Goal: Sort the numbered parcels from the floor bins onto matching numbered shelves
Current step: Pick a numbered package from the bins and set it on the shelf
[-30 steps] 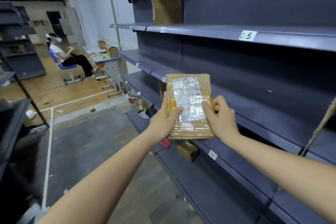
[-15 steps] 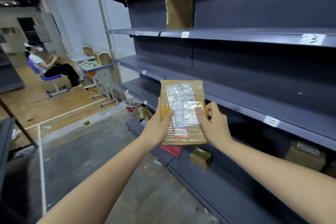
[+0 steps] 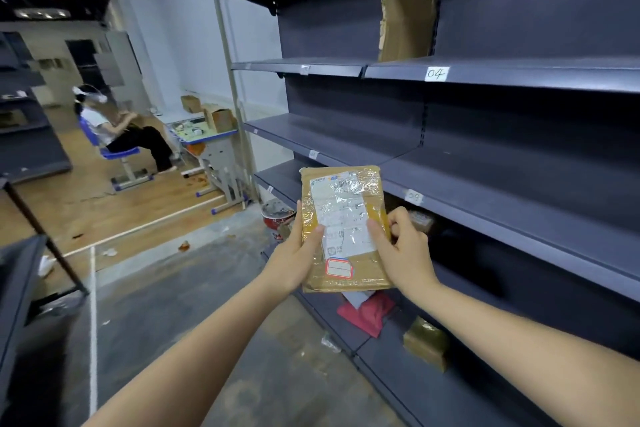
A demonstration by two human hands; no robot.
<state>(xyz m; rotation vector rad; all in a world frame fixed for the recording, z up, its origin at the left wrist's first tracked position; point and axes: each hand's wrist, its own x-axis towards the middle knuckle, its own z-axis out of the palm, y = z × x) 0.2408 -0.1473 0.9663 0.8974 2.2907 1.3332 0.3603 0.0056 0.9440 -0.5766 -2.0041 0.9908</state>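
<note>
I hold a flat brown taped parcel upright in front of the dark shelving, its white shipping label and a small red-bordered sticker facing me. My left hand grips its left edge with the thumb across the front. My right hand grips its right edge the same way. A shelf edge above carries a white tag reading 04. A second tag sits on the shelf edge just right of the parcel, too blurred to read.
On the bottom shelf lie a red packet and a small brown box. A red bowl-like tub stands on the floor by the rack. A seated person and a small desk are at the back left.
My view has moved left along the rack: the tag in sight went from 03 to 04. Both hands keep the same hold on the parcel.
</note>
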